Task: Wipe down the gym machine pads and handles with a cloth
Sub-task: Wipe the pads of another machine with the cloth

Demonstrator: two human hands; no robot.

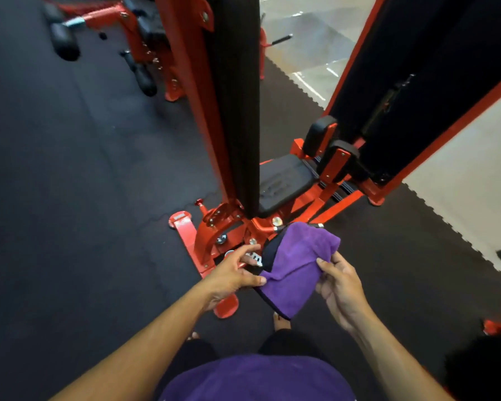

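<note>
Head view: purple cloth [297,266] held above red machine base, left hand [229,277] pinching near edge, right hand [340,287] fingers curled gripping far side. Best folded flat before wiping seat pad [284,183].

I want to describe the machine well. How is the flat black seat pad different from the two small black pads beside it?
The seat pad is one wide piece lying flat; the two small pads stand upright. The seat pad is clearly larger than either small pad. The small pads sit beyond the seat, nearer the tall black panel; the seat lies nearer the hands holding the purple cloth. All three are black, padded and mounted on the red frame.
</note>
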